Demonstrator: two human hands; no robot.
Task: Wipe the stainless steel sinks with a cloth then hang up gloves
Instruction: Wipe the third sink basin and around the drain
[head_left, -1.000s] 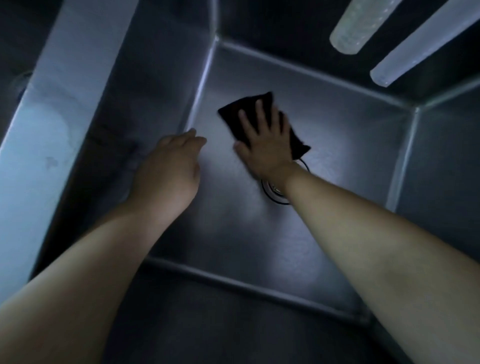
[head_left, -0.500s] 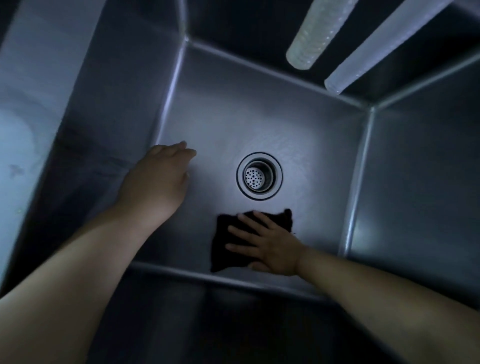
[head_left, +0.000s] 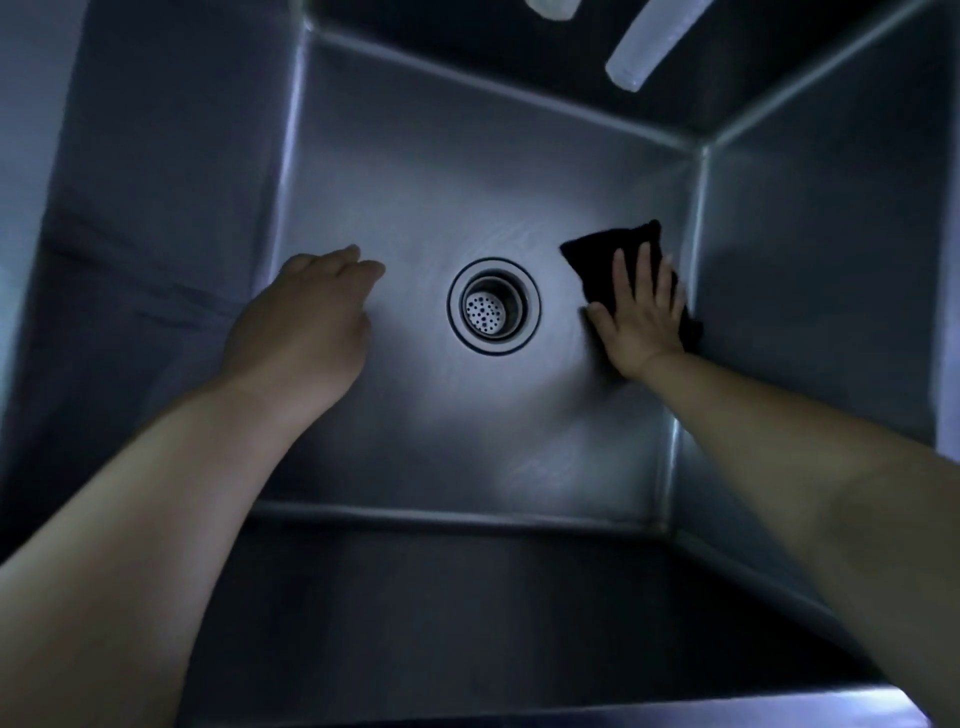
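**Sink wiping in progress, gloves not yet in view**

The sink (head_left: 519, 441) is a deep steel basin, and the wiping step is, in my judgement, in the middle, not at the end. Nearest, the front wall is dark, so I cannot tell if it is wiped. Further in, the left hand (head_left: 301, 322) is at the left edge of the floor with loose, lightly bent fingers and holds nothing. The drain (head_left: 493, 306) sits in the centre. At the right edge of the floor, the right hand (head_left: 641, 317) presses the dark cloth (head_left: 602, 254) flat with straight, spread fingers, just beside the right wall. Beyond the back wall, two pale hoses (head_left: 636, 57) hang. No gloves are visible; hanging them is left to do, and probably other sinks also.
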